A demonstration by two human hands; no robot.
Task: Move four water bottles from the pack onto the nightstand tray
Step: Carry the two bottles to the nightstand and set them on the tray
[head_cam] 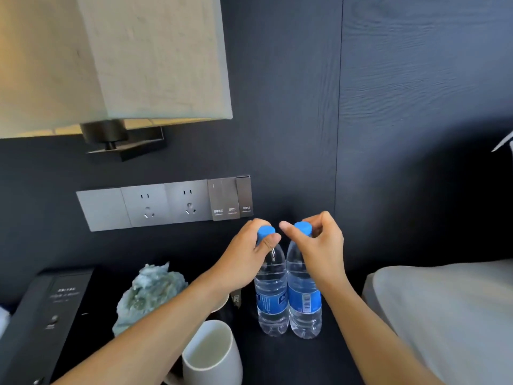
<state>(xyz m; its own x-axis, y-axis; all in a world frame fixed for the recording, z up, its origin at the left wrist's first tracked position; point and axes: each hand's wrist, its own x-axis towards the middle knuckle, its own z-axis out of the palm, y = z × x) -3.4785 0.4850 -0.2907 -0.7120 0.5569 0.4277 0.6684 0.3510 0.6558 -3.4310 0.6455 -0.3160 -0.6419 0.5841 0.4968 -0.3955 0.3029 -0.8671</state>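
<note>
Bottles: two stand upright, touching, near the nightstand's right edge, the left bottle (271,290) and right bottle (304,295). Left hand (245,257) and right hand (322,245) fingers grip their caps. Two more seemingly remain; pack and tray not visible.

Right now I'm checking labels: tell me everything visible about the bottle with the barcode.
The barcode bottle is clear ribbed plastic, full of water, with a blue cap and a blue label with a white barcode. It stands upright on the dark surface, against the other bottle. The right hand grips its neck.
</note>
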